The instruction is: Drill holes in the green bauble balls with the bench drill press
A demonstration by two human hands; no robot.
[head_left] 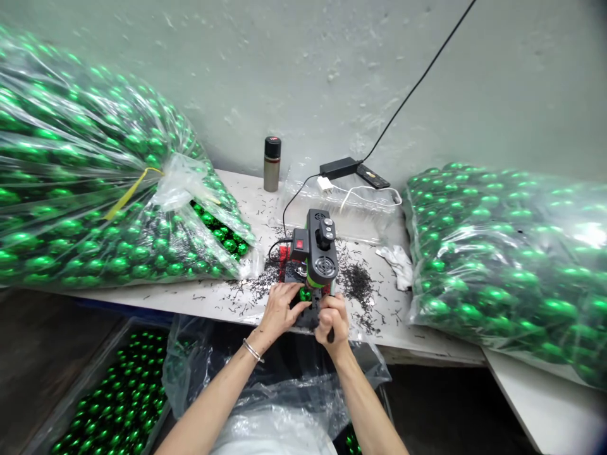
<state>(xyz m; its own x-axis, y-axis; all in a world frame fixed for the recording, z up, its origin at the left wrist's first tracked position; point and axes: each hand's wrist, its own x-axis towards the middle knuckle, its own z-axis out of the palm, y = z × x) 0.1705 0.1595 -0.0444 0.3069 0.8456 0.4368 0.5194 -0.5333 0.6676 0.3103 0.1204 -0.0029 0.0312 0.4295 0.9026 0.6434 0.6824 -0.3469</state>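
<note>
A small black and green bench drill press stands on the white worktable, with a red switch on its left side. My left hand pinches a shiny green ball under the drill head. Where the drill meets the ball is hidden from above. To the right of the machine, my right hand is wrapped round the black handle of its lever. Black shavings lie on both sides of the machine, heaped thickest at the right.
Big clear bags of green balls flank the machine, the left bag gaping and the right bag bulging. Behind are a bottle, a power adapter, a phone and cables. A white glove lies rightward. Below left sits a bin of balls.
</note>
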